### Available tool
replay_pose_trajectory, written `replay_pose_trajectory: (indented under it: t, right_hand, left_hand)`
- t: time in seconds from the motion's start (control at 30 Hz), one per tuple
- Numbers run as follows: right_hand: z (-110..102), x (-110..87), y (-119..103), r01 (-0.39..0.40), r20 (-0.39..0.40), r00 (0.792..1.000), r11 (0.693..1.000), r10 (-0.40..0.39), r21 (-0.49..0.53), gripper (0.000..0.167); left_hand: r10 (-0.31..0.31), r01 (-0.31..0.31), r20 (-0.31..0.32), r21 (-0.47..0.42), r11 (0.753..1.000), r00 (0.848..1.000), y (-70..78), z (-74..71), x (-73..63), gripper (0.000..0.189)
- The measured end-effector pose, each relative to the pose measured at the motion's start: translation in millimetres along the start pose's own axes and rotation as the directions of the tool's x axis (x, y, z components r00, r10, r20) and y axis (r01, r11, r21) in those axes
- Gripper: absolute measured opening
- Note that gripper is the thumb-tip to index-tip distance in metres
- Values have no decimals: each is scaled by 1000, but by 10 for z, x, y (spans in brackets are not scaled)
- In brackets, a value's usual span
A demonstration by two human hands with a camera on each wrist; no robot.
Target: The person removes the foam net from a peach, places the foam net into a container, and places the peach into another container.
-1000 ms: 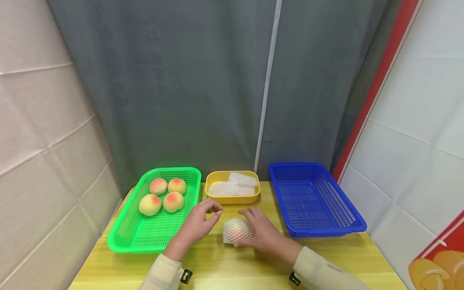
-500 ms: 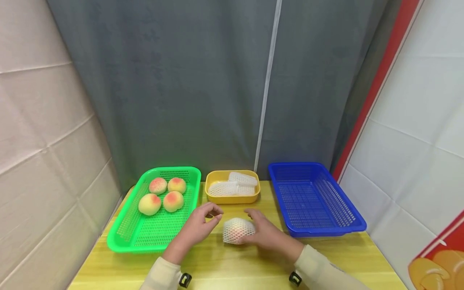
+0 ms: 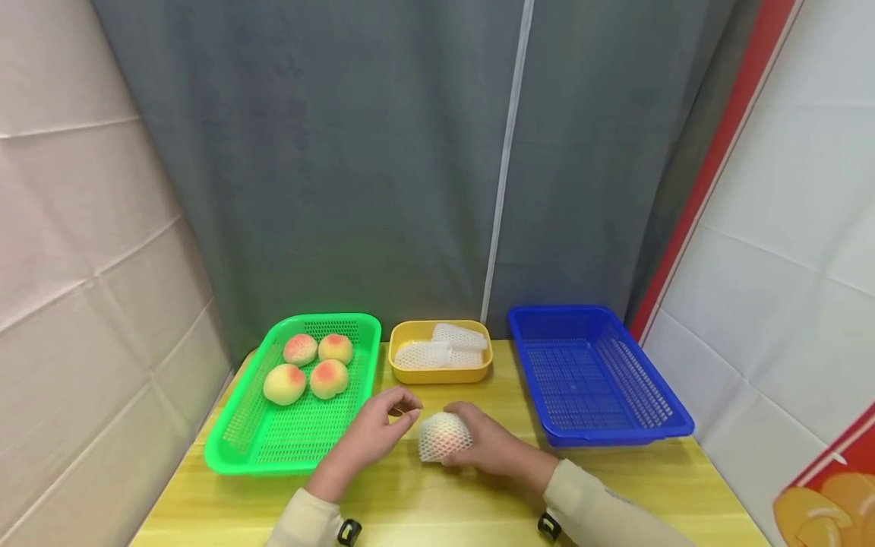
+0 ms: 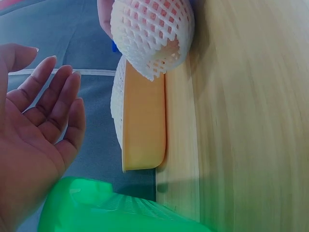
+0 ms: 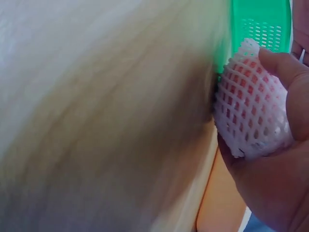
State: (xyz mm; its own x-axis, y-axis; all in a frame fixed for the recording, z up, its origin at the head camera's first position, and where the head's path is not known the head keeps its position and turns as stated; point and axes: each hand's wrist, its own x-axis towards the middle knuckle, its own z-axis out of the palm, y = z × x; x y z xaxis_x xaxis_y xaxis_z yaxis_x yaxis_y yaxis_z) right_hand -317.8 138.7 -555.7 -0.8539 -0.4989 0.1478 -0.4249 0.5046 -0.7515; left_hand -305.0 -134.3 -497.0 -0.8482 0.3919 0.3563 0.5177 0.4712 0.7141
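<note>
A peach in a white foam net (image 3: 443,437) is at the middle of the wooden table, in front of the yellow box. My right hand (image 3: 488,444) grips it from the right, thumb on the near side and fingers round the far side. In the right wrist view the netted peach (image 5: 251,104) sits against the palm, red skin showing through the mesh. My left hand (image 3: 379,425) hovers to its left with relaxed, slightly bent fingers. Nothing lies in the left palm (image 4: 29,140) in the left wrist view.
At the left a green basket (image 3: 294,448) bears several bare peaches (image 3: 330,378). The yellow box (image 3: 437,377) behind the hands contains white foam nets (image 3: 422,355). A blue basket (image 3: 570,387) stands at the right. A grey curtain (image 3: 342,167) hangs behind the table.
My right hand's fingers have closed in round the netted peach, after standing wider beside it. The left hand has stayed nearly in place.
</note>
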Motion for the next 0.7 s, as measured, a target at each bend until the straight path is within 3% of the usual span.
replay_pose_trajectory:
  t: [0.7]
  right_hand:
    - [1,64,-16,4,-73,997,997,2,81,82]
  left_hand:
    - [-35,34,-21,-17,999,999,-13,-53,-6,4]
